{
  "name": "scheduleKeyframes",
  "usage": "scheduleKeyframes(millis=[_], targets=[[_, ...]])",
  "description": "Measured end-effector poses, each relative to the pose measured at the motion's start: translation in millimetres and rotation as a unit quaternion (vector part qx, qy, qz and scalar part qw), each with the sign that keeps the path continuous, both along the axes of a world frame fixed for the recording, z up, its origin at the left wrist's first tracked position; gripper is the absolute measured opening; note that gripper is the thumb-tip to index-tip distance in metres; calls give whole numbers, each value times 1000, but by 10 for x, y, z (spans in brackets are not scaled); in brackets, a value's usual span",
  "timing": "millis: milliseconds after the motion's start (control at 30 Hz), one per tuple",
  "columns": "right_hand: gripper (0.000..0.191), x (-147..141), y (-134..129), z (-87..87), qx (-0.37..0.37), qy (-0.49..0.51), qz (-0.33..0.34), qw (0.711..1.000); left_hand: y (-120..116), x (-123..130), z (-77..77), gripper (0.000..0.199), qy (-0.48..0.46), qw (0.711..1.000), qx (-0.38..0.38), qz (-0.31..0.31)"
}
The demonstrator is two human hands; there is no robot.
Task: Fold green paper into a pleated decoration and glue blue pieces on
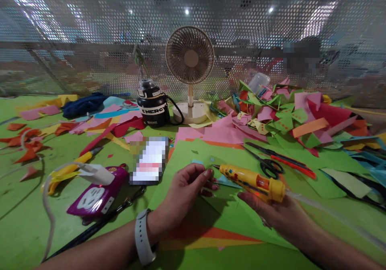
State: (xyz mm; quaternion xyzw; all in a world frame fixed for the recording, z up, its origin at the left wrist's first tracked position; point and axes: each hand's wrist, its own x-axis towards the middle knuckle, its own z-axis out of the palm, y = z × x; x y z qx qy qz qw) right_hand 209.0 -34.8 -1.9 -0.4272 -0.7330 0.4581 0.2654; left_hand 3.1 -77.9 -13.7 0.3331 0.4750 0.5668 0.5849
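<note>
My right hand [273, 211] is wrapped round a yellow hot glue gun [241, 176], its metal nozzle aimed left. A cable runs from the gun's rear to the right. Close to the nozzle, the thumb and fingertips of my left hand [189, 185] are pinched together. Whatever they hold, if anything, is too small or hidden to name. Under both hands lies a stack of green paper [187, 151], with orange and yellow sheets showing at its near edge. Small light-blue paper pieces [230, 182] rest on the green sheet beneath the glue gun.
Left stand a purple power strip [98, 193] with a white plug, a yellow cutter [75, 163] and a phone [149, 161]. Behind are a black bottle [152, 107] and a fan [189, 54]. Scissors [265, 163] and a heap of folded paper [271, 109] lie right.
</note>
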Motion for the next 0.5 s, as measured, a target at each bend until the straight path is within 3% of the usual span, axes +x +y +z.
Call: scheduleKeyframes(millis=[267,500], targets=[[52,19,-11,-27,-19,-1,-13,1000,1,-18,-27,32,6,1000,12,-5],[51,16,-5,-8,14,-10,-13,1000,-8,-16,0,28,37,999,31,-4]])
